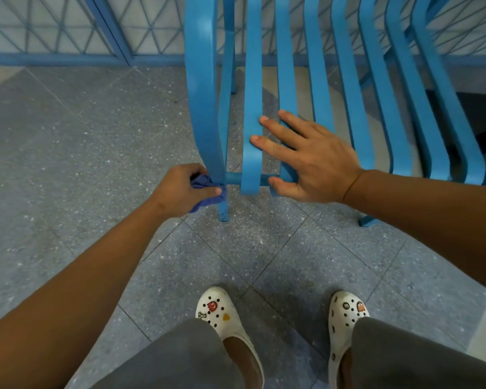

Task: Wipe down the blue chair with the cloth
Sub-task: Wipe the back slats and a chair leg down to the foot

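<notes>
The blue chair (351, 88) is made of curved metal slats and fills the upper right of the head view. My left hand (180, 189) grips a bunched blue cloth (205, 192) and presses it against the chair's front left leg, just under the seat edge. Most of the cloth is hidden inside my fist. My right hand (306, 158) lies flat on the front of the seat slats, fingers spread and straight, thumb hooked under the front edge near the crossbar.
A blue metal fence (68, 32) with a lattice pattern runs along the back. The floor (82, 130) is grey speckled tile. My feet in white clogs (222, 313) stand just in front of the chair.
</notes>
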`<state>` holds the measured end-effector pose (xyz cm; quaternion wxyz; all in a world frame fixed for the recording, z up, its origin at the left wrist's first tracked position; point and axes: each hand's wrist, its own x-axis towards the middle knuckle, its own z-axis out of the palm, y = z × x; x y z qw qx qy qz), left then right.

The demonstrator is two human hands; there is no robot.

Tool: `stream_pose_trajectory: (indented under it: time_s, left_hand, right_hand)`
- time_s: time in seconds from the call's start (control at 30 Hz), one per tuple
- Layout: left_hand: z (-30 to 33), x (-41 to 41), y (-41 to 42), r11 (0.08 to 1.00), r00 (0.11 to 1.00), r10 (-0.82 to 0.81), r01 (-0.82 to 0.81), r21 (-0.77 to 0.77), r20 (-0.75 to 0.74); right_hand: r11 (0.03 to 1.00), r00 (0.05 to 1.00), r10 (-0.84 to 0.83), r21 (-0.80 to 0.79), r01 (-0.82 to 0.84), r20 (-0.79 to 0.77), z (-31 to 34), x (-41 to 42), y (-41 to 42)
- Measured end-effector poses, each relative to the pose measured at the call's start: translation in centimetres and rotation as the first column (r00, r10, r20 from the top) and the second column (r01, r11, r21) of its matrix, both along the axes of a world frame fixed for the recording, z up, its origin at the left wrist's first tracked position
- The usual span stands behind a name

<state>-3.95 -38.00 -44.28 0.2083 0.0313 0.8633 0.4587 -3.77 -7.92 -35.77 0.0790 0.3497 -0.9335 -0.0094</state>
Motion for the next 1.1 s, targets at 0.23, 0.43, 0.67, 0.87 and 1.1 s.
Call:
stream_pose_trajectory:
  time_s: [0.23, 0.43, 0.67, 0.87, 1.1]
  left_hand:
    - [0.6, 1.4, 0.8, 0.995, 0.996, 0.087, -0.087, 0.048, 0.016]
    - [-1.1, 1.9, 1.7, 0.988, 0.983, 0.142, -0.148, 0.042, 0.114]
    - [-0.8, 1.4, 1.1, 0.982, 0.985, 0.172, -0.171, 0.081, -0.003]
    - [-3.6, 1.4, 1.2, 0.981, 0.981, 0.183, -0.187, 0.058, 0.061]
    - [-4.3, 1.3, 2.3, 0.966, 0.954, 0.224, -0.244, 0.085, 0.200]
  right_hand:
    - [1.000, 1.000, -0.008, 0.002, 0.008, 0.013, 0.0, 0.0, 0.0]
    - [1.000, 1.000, -0.015, 0.011, 0.015, 0.016, -0.1, 0.0, 0.0]
    - [0.999, 1.000, -0.025, 0.025, 0.024, 0.018, 0.0, 0.0, 0.0]
    - [1.000, 1.000, -0.024, 0.002, 0.024, 0.003, -0.2, 0.0, -0.1]
    - [1.000, 1.000, -0.030, -0.010, 0.030, 0.003, -0.2, -0.6, -0.7]
